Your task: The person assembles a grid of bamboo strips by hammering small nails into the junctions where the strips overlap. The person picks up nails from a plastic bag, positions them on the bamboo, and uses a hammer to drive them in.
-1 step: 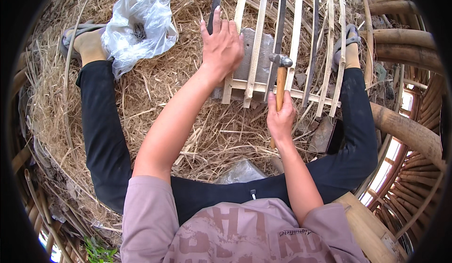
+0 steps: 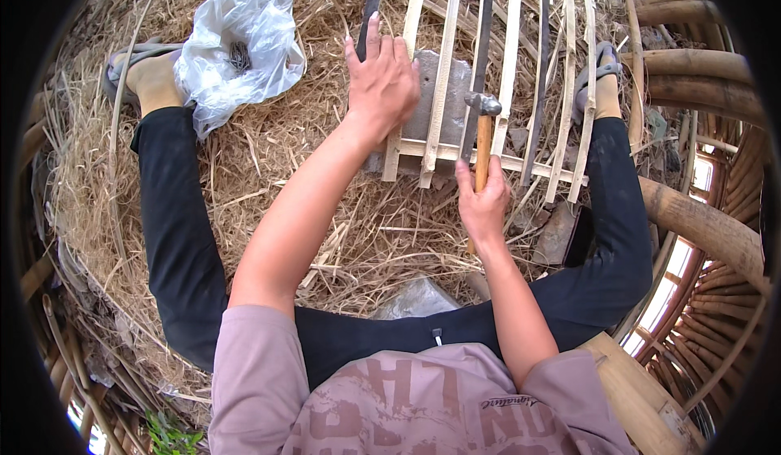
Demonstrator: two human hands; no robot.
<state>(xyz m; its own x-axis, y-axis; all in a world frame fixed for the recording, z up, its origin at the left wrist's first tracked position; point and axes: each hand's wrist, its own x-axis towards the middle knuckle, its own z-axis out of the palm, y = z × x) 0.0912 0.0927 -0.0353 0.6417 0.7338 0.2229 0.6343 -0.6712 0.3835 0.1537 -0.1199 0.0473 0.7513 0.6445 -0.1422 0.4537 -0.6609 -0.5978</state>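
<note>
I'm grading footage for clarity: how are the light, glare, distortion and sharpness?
All in the head view: soft, fairly even light, no hard shadows across the straw; bright gaps at the right washed out nearly white; fisheye distortion strongest toward the rim, with black corners; hammer and pale slats reasonably sharp, no strong motion blur.

Left grip (image 2: pixel 384 87) splayed, right grip (image 2: pixel 486 203) curled
</note>
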